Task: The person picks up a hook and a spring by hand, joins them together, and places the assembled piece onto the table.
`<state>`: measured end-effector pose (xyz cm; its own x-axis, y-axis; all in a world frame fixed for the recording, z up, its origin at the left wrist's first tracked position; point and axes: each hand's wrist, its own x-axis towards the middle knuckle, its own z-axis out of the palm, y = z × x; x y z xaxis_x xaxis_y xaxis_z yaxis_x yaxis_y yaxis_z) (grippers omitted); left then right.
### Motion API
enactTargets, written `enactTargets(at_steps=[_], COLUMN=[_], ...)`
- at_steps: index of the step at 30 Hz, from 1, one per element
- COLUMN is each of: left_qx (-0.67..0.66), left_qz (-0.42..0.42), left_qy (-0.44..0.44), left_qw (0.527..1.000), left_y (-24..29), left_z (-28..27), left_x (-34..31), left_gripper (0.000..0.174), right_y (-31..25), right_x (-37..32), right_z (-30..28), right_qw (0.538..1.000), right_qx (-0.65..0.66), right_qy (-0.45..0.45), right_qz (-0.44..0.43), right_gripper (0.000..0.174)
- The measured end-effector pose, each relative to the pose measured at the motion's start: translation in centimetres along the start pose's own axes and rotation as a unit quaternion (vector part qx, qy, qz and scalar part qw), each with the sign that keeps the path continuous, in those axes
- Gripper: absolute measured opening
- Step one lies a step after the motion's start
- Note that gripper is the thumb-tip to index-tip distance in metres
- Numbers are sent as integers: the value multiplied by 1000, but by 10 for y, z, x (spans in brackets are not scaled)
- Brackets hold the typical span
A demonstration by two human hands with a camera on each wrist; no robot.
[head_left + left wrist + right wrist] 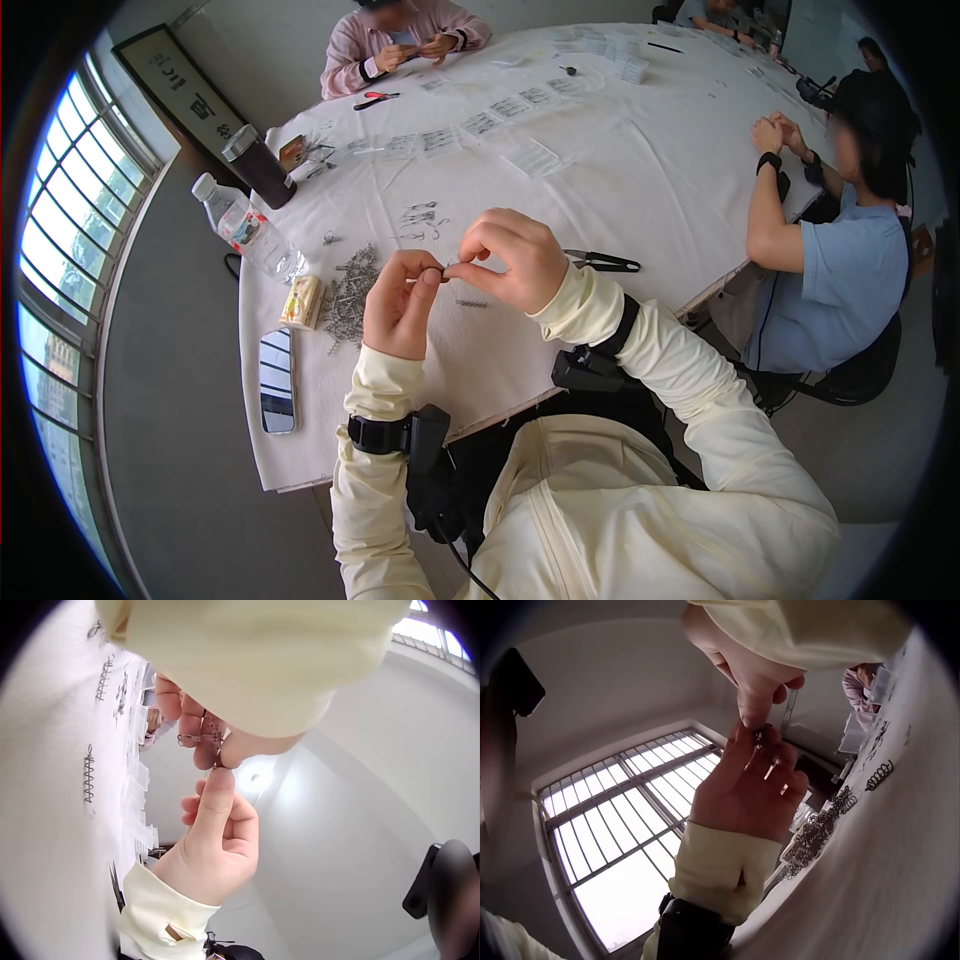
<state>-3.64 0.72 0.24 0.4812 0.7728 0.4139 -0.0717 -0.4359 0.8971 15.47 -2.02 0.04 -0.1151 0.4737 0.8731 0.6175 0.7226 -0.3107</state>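
Nearby, spring pile, phone, black tool (off right), both hands pinching small metalwork.

Table: draped in creased pale cloth.
Left edge: phone, wrapped packet, clear bottle, dark flask.
Beside packet: heaped metal springs.
Near edge: single spring, black-handled tool.
Far side: red-handled pliers, clear boxes.

Dark grey springs, cream sleeves, white tablecloth, red-and-black pliers, pale blue shirt, pink shirt
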Motion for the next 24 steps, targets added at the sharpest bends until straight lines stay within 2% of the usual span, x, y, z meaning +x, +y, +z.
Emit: enactTargets(at_steps=[6,12,14,15,17,24], left_qx=[-84,-153,-176,-176,-198,-248], left_qz=[-27,-57,-74,-74,-70,-70], left_qy=[-11,-16,-9,-9,-20,1], left_qw=[996,986,982,982,978,966], left_y=[-2,-13,-13,-14,-17,-18], left_z=[-1,-9,-9,-10,-13,-13], left_x=[1,3,4,4,4,5], left_gripper=[11,14,13,13,13,11], right_y=[-11,-4,-2,-1,3,4], right_x=[7,5,5,4,2,-3], right_z=[-2,-6,-9,-9,-6,-1], right_qw=[999,984,959,959,908,866], right_qx=[33,142,187,187,281,342], right_qy=[8,-38,-111,-112,-159,-191], right_qz=[42,104,182,182,268,309], right_gripper=[21,15,16,16,17,18])
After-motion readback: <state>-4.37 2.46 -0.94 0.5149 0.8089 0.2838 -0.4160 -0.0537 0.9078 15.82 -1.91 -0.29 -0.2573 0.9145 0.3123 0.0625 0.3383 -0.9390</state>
